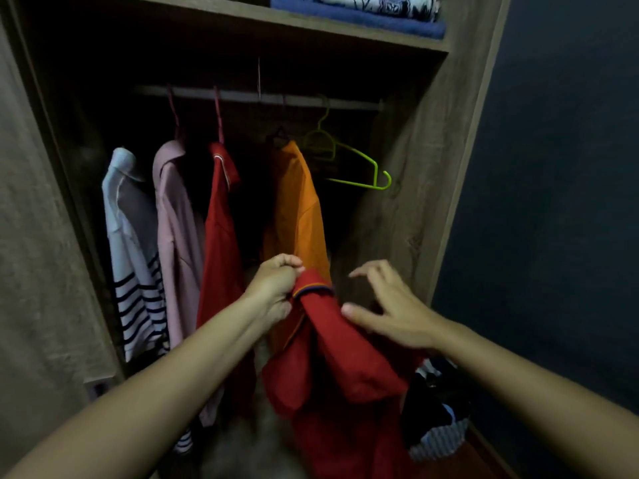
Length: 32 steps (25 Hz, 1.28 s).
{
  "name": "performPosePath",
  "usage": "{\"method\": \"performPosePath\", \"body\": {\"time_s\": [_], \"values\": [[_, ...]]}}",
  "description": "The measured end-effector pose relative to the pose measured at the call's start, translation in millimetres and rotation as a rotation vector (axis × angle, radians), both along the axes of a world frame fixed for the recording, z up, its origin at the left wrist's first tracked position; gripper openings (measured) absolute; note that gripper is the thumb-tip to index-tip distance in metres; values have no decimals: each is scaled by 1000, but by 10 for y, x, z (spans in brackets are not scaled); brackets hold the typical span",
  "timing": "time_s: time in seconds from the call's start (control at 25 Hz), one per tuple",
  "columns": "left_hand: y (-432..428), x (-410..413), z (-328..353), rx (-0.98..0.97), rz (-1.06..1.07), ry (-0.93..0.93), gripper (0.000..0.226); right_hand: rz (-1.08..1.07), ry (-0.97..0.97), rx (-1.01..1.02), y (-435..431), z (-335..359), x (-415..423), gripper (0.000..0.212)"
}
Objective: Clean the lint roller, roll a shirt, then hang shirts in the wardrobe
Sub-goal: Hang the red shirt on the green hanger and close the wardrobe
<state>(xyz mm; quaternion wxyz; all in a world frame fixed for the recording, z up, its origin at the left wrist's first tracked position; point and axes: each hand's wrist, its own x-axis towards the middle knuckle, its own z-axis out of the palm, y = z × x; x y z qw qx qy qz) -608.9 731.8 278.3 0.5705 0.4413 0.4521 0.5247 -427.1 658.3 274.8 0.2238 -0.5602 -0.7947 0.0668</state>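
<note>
In front of the open wood-grain wardrobe, a person holds up a red polo shirt with a striped collar edge. The left hand is closed on the shirt at the collar, fingers pinched together around the fabric. The right hand has its fingers spread apart, the thumb resting against the shirt's shoulder and the other fingers lifted clear of the cloth. The shirt hangs down from the left hand's grip in front of the wardrobe's lower part, below the hanging rail; whether a hanger sits inside it cannot be told.

On the grey metal rail four garments hang side by side: a white shirt with dark stripes on its lower part at the far left, a pale pink shirt next to it, a red shirt with a trimmed collar, and an orange shirt. To the right of the orange shirt hangs a bare lime-green plastic hanger, tilted. On the shelf above lie folded blue and patterned fabrics. A dark bundle with striped cloth sits low at the right, under the right forearm.
</note>
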Motion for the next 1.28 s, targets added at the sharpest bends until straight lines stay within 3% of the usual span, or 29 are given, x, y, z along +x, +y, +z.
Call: {"method": "performPosePath", "body": {"time_s": [0.08,0.24,0.32,0.4,0.56,0.64,0.8,0.92,1.08,1.12,1.2,1.28], "values": [[-46,128,70,-29,37,-85,38,136,68,-87,-50,-158,-164,81],[-150,196,147,-68,-20,-48,35,-17,370,87,95,-332,-156,22],[-146,103,163,-58,-133,-16,24,-112,515,64,171,-268,-89,10],[-131,-31,176,92,-276,145,7,-146,598,14,239,-201,-49,12],[-149,-222,175,508,-446,673,51,-122,629,3,294,-83,-110,20],[-192,-212,194,612,-406,776,58,-104,637,6,308,-51,-167,20],[-136,-208,178,708,-234,750,14,-33,610,-50,298,-127,-239,22],[-113,-203,252,655,-174,701,20,46,518,-83,253,-127,-192,17],[-240,23,432,665,-74,889,16,14,385,-95,219,-76,-72,22],[-275,86,450,636,-91,863,10,-13,373,-100,201,-101,-51,21],[-322,195,425,550,-145,780,23,-78,394,-123,157,-208,-24,25],[-362,299,384,435,-178,629,30,-198,536,-32,63,-310,-35,33]]}}
